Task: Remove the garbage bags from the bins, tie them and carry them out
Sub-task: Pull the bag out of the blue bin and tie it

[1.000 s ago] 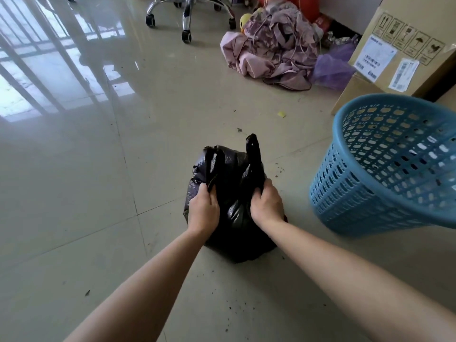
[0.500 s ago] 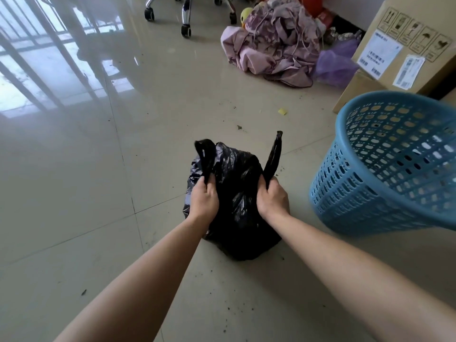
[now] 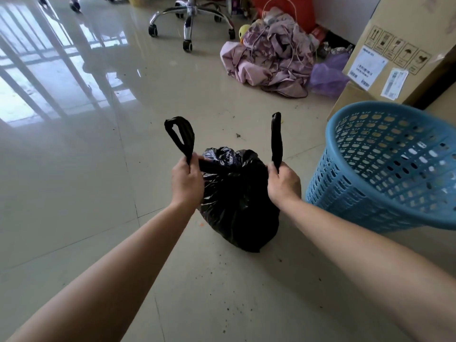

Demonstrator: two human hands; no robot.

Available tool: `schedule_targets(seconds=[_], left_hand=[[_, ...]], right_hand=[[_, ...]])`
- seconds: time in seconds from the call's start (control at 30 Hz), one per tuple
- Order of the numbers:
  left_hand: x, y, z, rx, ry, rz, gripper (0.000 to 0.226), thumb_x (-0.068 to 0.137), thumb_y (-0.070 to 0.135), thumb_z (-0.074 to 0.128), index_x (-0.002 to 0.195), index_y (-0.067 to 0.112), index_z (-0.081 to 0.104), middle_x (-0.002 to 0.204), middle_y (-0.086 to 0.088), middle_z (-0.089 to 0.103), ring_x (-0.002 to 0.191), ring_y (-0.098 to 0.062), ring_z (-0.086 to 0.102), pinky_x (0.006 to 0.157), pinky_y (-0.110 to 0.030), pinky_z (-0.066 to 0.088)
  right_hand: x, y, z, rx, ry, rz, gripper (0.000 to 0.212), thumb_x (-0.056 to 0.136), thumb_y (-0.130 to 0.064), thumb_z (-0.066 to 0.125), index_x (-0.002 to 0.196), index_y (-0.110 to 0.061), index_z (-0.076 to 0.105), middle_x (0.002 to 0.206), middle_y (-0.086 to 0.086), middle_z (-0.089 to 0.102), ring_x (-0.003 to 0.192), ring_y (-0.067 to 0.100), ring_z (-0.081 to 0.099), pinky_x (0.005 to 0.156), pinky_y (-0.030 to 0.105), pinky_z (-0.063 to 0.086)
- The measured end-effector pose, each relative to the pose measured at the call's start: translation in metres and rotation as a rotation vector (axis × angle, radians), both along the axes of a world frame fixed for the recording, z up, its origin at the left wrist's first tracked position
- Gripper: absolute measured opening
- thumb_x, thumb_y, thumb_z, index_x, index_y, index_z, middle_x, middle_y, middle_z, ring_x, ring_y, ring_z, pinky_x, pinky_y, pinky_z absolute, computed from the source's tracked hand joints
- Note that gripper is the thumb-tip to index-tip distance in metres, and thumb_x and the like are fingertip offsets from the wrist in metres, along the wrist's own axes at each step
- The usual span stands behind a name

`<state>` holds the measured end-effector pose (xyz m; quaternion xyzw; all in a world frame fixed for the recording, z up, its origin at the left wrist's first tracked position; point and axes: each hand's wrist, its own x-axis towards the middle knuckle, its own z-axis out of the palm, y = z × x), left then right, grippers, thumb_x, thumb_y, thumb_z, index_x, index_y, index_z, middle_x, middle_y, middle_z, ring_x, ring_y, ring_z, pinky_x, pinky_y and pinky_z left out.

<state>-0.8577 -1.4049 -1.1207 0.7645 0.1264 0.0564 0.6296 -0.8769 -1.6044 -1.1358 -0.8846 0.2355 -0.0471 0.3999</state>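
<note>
A full black garbage bag point(image 3: 237, 203) sits on the tiled floor in front of me. My left hand point(image 3: 186, 181) is closed around its left handle loop point(image 3: 181, 137), which sticks up above my fist. My right hand point(image 3: 283, 183) grips the right handle point(image 3: 276, 137), also standing upright. The two handles are held apart, a strip of bag stretched between my hands. A blue perforated plastic bin point(image 3: 385, 166) stands tilted just to the right of the bag, with no bag in it.
A large cardboard box point(image 3: 404, 45) stands behind the bin. A heap of pink-purple cloth point(image 3: 274, 60) and a purple bag point(image 3: 328, 75) lie at the back. An office chair base point(image 3: 190, 16) is further back. Small crumbs dot the floor point(image 3: 74, 169).
My hands have pulled the two handles apart, from close together over the bag to wide on each side. The camera view has tilted up slightly.
</note>
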Motion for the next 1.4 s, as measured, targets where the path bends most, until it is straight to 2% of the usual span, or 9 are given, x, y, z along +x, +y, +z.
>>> schedule_targets(seconds=[0.13,0.3,0.47,0.63,0.8,0.9,1.17,1.3,1.4], left_hand=[[0.006,-0.012,0.039,-0.235,-0.087,-0.122,0.027,0.108,0.028,0.039,0.098,0.016,0.062,0.084,-0.003,0.075,0.089,-0.024,0.072,0.093,-0.043,0.055],[0.008,-0.025,0.065,-0.442,0.056,-0.310,0.012,0.104,0.014,0.045,0.099,0.005,0.052,0.055,0.002,0.037,0.046,-0.013,0.038,0.061,-0.040,0.056],[-0.003,-0.006,0.062,-0.303,0.202,-0.601,0.018,0.089,-0.008,0.061,0.097,0.007,0.057,0.065,0.002,0.060,0.054,-0.009,0.058,0.055,-0.024,0.049],[-0.014,-0.005,0.061,-0.286,0.222,-0.703,0.029,0.098,0.022,0.062,0.125,0.010,0.062,0.061,0.011,0.056,0.052,-0.006,0.047,0.051,-0.020,0.041],[-0.015,-0.001,0.055,-0.505,0.329,-0.554,0.046,0.102,0.047,0.045,0.119,0.008,0.063,0.061,0.003,0.024,0.051,-0.011,0.029,0.052,-0.024,0.040],[-0.018,0.001,0.056,-0.561,0.372,-0.564,0.056,0.087,0.060,0.056,0.110,0.009,0.060,0.065,0.002,0.021,0.052,-0.012,0.029,0.051,-0.025,0.041],[-0.019,0.008,0.050,-0.472,0.404,-0.665,0.023,0.102,0.023,0.054,0.114,0.007,0.065,0.065,0.001,0.027,0.051,-0.009,0.032,0.051,-0.022,0.040],[-0.023,0.008,0.054,-0.452,0.447,-0.781,0.034,0.104,0.029,0.048,0.125,0.007,0.063,0.064,0.001,0.032,0.053,-0.012,0.032,0.053,-0.025,0.037],[-0.025,0.004,0.058,-0.452,0.492,-0.872,0.043,0.104,0.036,0.043,0.130,0.006,0.060,0.066,-0.001,0.040,0.054,-0.014,0.034,0.055,-0.027,0.036]], right_hand=[[0.003,-0.006,0.019,0.051,-0.201,0.105,0.037,0.104,-0.043,0.039,0.107,-0.019,0.067,0.094,0.014,0.067,0.088,0.029,0.064,0.079,0.038,0.049],[0.007,-0.004,0.052,0.036,-0.204,0.377,0.019,0.106,-0.031,0.043,0.097,-0.021,0.057,0.083,0.002,0.062,0.084,0.022,0.058,0.071,0.035,0.038],[0.007,-0.020,0.065,-0.276,0.044,0.764,0.031,0.100,-0.041,0.038,0.109,-0.018,0.055,0.101,0.011,0.068,0.094,0.031,0.062,0.081,0.041,0.048],[0.000,-0.007,0.066,-0.378,0.122,0.903,0.036,0.101,-0.052,0.035,0.094,-0.022,0.053,0.086,0.003,0.063,0.082,0.026,0.059,0.072,0.038,0.045],[-0.010,-0.010,0.052,0.157,0.225,0.753,0.045,0.077,-0.066,0.071,0.096,-0.025,0.073,0.090,-0.002,0.075,0.085,0.013,0.068,0.082,0.030,0.051],[-0.015,-0.013,0.047,0.358,0.165,0.682,0.027,0.082,-0.039,0.079,0.099,-0.017,0.078,0.097,-0.002,0.078,0.096,0.011,0.073,0.090,0.025,0.053],[-0.010,-0.016,0.062,0.411,0.250,0.672,0.034,0.089,-0.020,0.074,0.122,-0.013,0.068,0.108,-0.002,0.073,0.098,0.010,0.066,0.076,0.018,0.050],[-0.001,-0.020,0.084,0.693,0.235,0.515,0.058,0.091,-0.058,0.050,0.133,-0.019,0.055,0.130,0.002,0.060,0.111,0.020,0.060,0.088,0.034,0.046],[0.004,-0.011,0.097,0.751,0.131,0.546,0.050,0.087,-0.066,0.058,0.118,-0.028,0.064,0.114,-0.009,0.066,0.093,0.014,0.060,0.075,0.027,0.043]])
